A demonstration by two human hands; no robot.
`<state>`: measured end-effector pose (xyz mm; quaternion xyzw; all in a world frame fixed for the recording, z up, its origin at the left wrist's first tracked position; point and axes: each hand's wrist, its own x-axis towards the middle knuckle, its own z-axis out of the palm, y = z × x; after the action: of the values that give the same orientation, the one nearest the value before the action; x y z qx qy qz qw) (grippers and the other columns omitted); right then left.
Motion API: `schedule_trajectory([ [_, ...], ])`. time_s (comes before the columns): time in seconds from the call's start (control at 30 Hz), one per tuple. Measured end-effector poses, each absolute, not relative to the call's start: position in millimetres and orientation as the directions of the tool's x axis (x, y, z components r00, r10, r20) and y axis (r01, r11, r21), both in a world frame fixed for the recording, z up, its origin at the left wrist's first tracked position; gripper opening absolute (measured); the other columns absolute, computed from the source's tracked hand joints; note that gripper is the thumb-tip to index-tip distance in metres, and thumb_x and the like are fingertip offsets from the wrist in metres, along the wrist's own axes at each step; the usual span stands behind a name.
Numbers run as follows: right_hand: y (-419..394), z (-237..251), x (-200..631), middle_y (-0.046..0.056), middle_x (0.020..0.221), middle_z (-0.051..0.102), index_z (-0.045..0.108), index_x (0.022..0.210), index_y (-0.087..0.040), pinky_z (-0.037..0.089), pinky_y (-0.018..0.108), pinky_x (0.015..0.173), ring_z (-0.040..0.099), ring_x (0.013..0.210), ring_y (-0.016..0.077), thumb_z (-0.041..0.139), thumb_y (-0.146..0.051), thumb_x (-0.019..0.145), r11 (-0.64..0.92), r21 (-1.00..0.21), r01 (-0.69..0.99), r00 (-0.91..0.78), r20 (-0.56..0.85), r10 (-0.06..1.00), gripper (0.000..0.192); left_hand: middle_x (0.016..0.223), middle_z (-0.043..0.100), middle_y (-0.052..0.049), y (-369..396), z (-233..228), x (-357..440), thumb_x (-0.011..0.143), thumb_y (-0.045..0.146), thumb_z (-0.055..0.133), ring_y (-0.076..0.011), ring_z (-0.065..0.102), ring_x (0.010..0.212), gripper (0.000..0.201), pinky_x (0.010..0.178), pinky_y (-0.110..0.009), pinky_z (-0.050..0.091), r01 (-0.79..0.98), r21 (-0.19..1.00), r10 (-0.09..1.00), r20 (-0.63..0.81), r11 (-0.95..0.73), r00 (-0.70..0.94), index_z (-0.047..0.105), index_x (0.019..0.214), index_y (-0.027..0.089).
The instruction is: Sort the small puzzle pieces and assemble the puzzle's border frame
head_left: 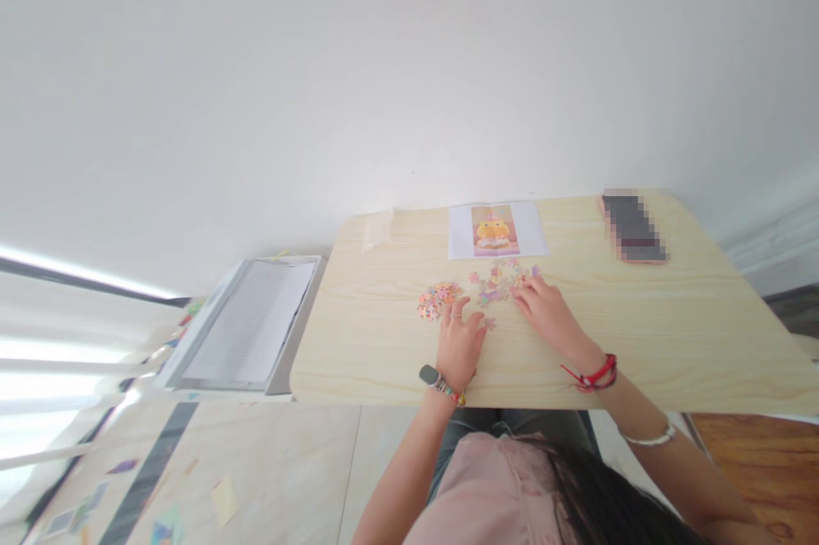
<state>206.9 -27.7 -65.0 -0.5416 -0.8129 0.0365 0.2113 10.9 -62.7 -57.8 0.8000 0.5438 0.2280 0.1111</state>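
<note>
Works at a pale table with both hands down among puzzle pieces. Has the left hand at the near right edge of a dense pile, with fingers slightly spread and bent, held apart from the thumb, and with nothing visibly gripped. Has a loose piece just right of that thumb. Has the right hand at the near right side of a looser cluster, to the right of the pile, with fingers close together and bent down onto it; cannot tell of any piece pinched there. Faces a sheet with a yellow figure printed on it, flat beyond the cluster, between a clear bag at far left and a blurred-out phone at far right. Wears a watch on the left wrist, a red bracelet on the right. Left of the table, a tray with papers.
</note>
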Motion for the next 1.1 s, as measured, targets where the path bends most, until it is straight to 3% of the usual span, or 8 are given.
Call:
schedule_trajectory([
  [0.37,-56,-66,216,0.007,0.084,0.061,0.065,0.086,-0.020,0.041,0.033,0.074,0.053,0.078,0.0170,0.042,-0.021,0.089,0.597,-0.303,0.743,-0.408,0.502,0.762,0.023,0.120,0.037,-0.007,-63,-57,13,0.077,0.011,0.057,-0.0262,0.040,0.110,0.017,0.093,-0.046,0.042,0.820,0.424,0.922,0.226,-0.384,0.315,0.059,0.091,0.021],
  [0.53,-66,-69,222,0.004,0.084,0.065,0.064,0.087,-0.021,0.039,0.033,0.074,0.056,0.081,0.0154,0.038,-0.018,0.091,0.685,-0.326,0.651,-0.545,0.429,0.721,0.026,0.122,0.038,-0.007,-62,-57,12,0.078,0.011,0.056,-0.0260,0.039,0.112,0.014,0.093,-0.045,0.042,0.820,0.431,0.926,0.196,-0.376,0.322,0.061,0.087,0.020],
  [0.63,-69,-69,225,0.004,0.091,0.065,0.063,0.088,-0.021,0.038,0.034,0.075,0.057,0.083,0.0160,0.035,-0.018,0.091,0.633,-0.353,0.689,-0.524,0.361,0.772,0.028,0.121,0.039,-0.007,-61,-57,12,0.081,0.012,0.051,-0.0252,0.040,0.111,0.013,0.093,-0.045,0.042,0.821,0.427,0.925,0.199,-0.379,0.324,0.061,0.084,0.019],
  [0.73,-76,-66,219,0.007,0.097,0.063,0.061,0.094,-0.020,0.039,0.034,0.077,0.056,0.091,0.0188,0.041,-0.024,0.089,0.490,-0.378,0.786,-0.390,0.312,0.866,0.021,0.120,0.040,-0.007,-61,-59,14,0.083,0.012,0.049,-0.0247,0.041,0.111,0.013,0.092,-0.045,0.043,0.819,0.424,0.921,0.214,-0.387,0.324,0.060,0.087,0.019],
  [0.87,-84,-66,203,0.009,0.090,0.061,0.059,0.089,-0.019,0.041,0.036,0.073,0.056,0.086,0.0222,0.051,-0.034,0.083,0.351,-0.346,0.870,-0.272,0.256,0.928,0.018,0.118,0.040,-0.007,-60,-61,17,0.081,0.016,0.055,-0.0248,0.040,0.111,0.009,0.092,-0.046,0.042,0.804,0.436,0.914,0.226,-0.404,0.336,0.059,0.087,0.020],
  [1.1,-78,-69,196,0.008,0.086,0.058,0.056,0.081,-0.018,0.038,0.034,0.072,0.054,0.082,0.0202,0.045,-0.020,0.085,0.398,-0.303,0.866,-0.347,0.207,0.915,0.012,0.119,0.038,-0.007,-59,-61,16,0.083,0.011,0.050,-0.0248,0.039,0.111,0.013,0.092,-0.044,0.043,0.815,0.422,0.917,0.219,-0.397,0.333,0.060,0.086,0.020],
])
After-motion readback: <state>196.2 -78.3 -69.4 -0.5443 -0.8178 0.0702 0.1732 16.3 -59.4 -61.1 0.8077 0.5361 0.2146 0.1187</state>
